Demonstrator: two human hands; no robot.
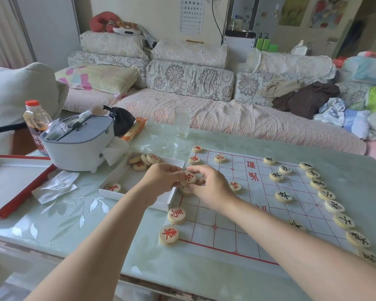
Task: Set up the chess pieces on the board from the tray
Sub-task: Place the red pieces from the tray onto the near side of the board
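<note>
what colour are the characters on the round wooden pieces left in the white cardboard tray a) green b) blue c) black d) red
d: the round wooden pieces in the white cardboard tray whose faces show carry red characters.

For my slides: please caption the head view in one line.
Left hand and right hand pinch a red xiangqi piece between white tray and board.

Round red-marked pieces (139,165) lie in the white tray (128,179) beside the gridded board (226,233).
</note>
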